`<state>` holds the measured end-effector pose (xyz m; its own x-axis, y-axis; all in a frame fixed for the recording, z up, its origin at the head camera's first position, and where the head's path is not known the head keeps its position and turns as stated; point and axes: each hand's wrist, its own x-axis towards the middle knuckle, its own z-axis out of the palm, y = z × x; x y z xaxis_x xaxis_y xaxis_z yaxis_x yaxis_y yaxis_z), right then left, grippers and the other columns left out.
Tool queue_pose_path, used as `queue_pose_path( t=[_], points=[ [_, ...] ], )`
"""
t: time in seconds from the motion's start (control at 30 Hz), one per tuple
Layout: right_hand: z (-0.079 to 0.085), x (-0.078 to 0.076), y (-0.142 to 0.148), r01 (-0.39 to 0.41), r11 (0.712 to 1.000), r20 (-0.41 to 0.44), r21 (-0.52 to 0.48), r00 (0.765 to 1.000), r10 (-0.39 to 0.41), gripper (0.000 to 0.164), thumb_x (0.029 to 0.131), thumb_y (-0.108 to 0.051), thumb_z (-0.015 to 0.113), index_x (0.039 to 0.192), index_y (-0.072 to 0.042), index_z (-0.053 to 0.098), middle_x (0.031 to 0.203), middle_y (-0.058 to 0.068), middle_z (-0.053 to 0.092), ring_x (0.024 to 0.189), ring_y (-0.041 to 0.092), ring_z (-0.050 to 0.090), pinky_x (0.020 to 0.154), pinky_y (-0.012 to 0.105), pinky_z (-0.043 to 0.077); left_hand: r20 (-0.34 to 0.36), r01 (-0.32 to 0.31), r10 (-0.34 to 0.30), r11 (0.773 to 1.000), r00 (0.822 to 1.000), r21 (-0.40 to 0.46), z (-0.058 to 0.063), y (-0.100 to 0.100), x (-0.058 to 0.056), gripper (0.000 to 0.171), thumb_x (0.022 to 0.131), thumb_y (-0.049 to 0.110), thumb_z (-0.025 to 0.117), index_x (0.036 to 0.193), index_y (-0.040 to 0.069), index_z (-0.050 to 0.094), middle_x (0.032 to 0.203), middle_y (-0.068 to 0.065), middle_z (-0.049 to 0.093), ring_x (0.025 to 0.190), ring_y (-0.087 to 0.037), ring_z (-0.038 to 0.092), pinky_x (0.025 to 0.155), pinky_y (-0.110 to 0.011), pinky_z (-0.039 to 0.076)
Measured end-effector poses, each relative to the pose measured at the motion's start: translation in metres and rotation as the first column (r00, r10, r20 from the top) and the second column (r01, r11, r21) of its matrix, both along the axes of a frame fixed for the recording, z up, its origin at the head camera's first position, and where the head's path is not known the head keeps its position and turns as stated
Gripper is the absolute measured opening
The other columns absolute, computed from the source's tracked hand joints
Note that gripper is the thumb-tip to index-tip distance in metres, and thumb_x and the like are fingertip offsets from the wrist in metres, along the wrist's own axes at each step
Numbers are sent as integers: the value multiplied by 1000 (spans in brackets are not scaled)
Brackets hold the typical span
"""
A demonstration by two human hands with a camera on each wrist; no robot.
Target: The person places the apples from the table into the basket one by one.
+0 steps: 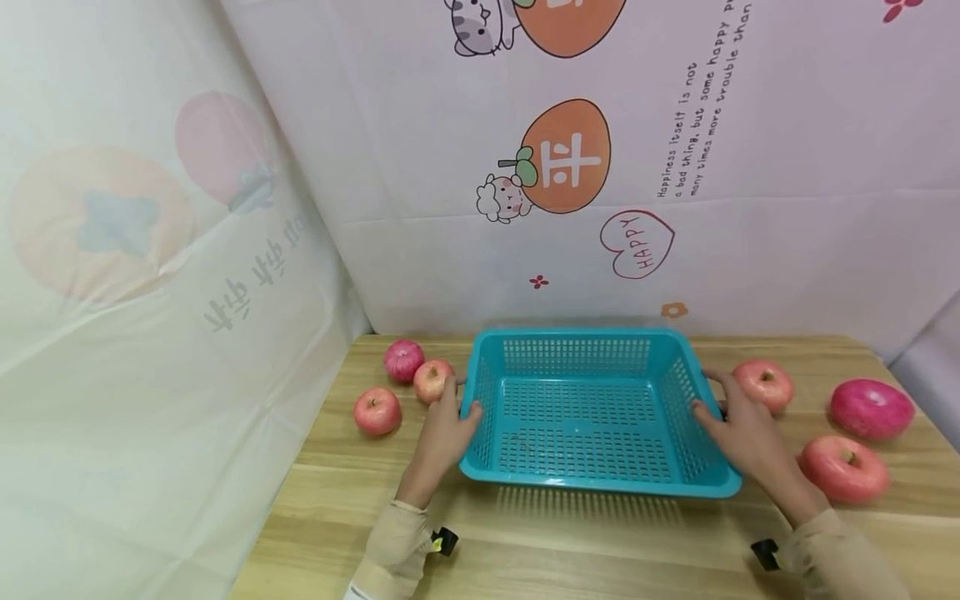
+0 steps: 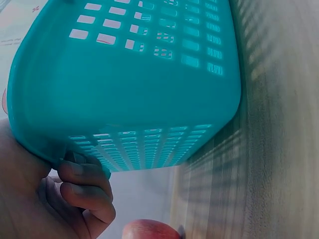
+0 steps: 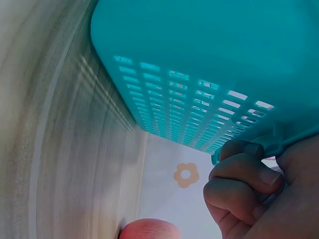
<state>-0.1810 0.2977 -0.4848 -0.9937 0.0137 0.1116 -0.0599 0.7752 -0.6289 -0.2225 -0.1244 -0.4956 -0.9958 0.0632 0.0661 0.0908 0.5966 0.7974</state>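
Observation:
A turquoise plastic basket (image 1: 592,492) with perforated walls and bottom lies between the two hands, over the wooden table. The left hand (image 1: 447,429) grips its left rim, thumb over the inner side; in the left wrist view the curled fingers (image 2: 87,189) tuck under the lip. On the opposite side the right hand (image 1: 742,425) holds the right rim the same way, its fingers (image 3: 239,179) bent beneath the edge in the right wrist view. One apple (image 1: 432,379) is right behind the left hand, and another apple (image 1: 765,385) lies just beyond the right hand.
Left of the basket lie another apple (image 1: 377,411) and a magenta onion-like ball (image 1: 404,361). At the right are a large apple (image 1: 845,469) and a magenta oval, onion-like thing (image 1: 871,409). A printed cloth (image 1: 420,267) hangs along the back edge of the table (image 1: 315,517).

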Motion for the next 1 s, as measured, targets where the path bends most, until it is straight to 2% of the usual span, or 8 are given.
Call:
queue_pose_path(
  t=[0.27,0.5,0.63,0.83,0.9,1.0],
  points=[
    [2,2,-3,-9,1000,16,7,1000,9,67,101,-36,50,152,-2,22,120,43,56,103,53,63,66,55,58,-10,9,-9,1000,1000,-4,2,-2,3,51,98,28,55,143,14,38,104,-13,73,78,-20,73,59,-27,57],
    [0,4,-3,-8,1000,-3,-1,1000,8,67,102,-34,51,152,-2,22,122,43,55,105,54,62,66,55,58,2,13,-13,1000,1000,-24,3,-1,3,53,98,29,55,144,13,37,86,-5,70,65,-18,70,55,-28,54],
    [-2,4,-2,-7,1000,-11,-6,1000,7,66,101,-33,51,152,-2,22,120,42,56,103,53,63,66,54,58,12,18,-17,999,1000,-39,2,-2,3,53,99,31,55,145,14,36,83,-4,68,63,-14,67,54,-28,52],
    [-5,3,-1,2,1000,-5,-30,1000,-3,67,101,-33,52,151,1,23,121,41,56,102,52,64,64,51,59,9,34,-33,998,999,-48,2,-3,3,52,100,31,54,146,16,35,96,-7,72,69,-13,69,55,-26,52],
    [-5,3,-1,4,999,-5,-44,1000,-4,67,101,-33,52,151,2,25,121,41,56,101,51,64,63,50,59,4,42,-42,998,999,-49,3,-5,3,52,101,37,52,146,16,36,91,-10,72,69,-16,69,54,-28,52],
    [-5,2,-1,8,998,-2,-58,1000,-8,66,101,-34,51,150,3,26,120,41,57,100,50,65,61,49,59,-41,36,-39,997,998,-75,3,-9,1,52,101,46,47,143,16,40,90,-11,70,77,-16,69,62,-32,55]
  ],
)
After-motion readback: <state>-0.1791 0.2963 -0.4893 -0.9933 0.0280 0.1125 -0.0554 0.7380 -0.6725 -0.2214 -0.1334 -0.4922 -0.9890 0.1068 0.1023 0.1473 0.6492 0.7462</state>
